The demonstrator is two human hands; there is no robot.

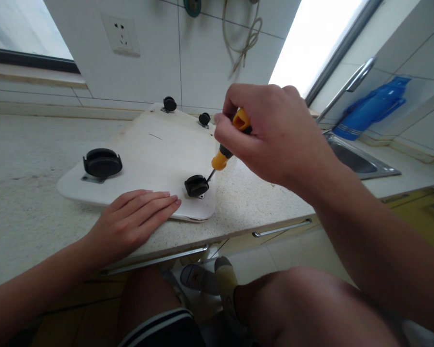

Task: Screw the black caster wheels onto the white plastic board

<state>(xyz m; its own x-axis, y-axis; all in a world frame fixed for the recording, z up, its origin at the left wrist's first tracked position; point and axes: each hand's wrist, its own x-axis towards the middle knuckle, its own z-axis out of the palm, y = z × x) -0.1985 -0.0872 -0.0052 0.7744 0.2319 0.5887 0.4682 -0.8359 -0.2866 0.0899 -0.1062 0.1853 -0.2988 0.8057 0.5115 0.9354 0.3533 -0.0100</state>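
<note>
A white board (148, 154) with rounded corners lies on the countertop, its black caster wheels facing up. My right hand (271, 130) grips a yellow-and-black screwdriver (222, 156), tilted so its shaft runs down beside the near right caster (196, 186). The screwdriver's tip is hidden behind that wheel. My left hand (137, 219) rests flat on the board's near edge, fingers stretched towards the same caster. A larger-looking caster (102, 164) sits at the board's left corner. Towards the wall are two more, a far left caster (169, 103) and a far right caster (204, 119).
The speckled countertop (29, 159) meets a tiled wall with a socket (121, 36) and a hanging cord (251, 38). At right are a metal sink (361, 154), a tap (350, 84) and a blue thing (369, 108) by the wall. Drawer handles (282, 228) and my legs are below.
</note>
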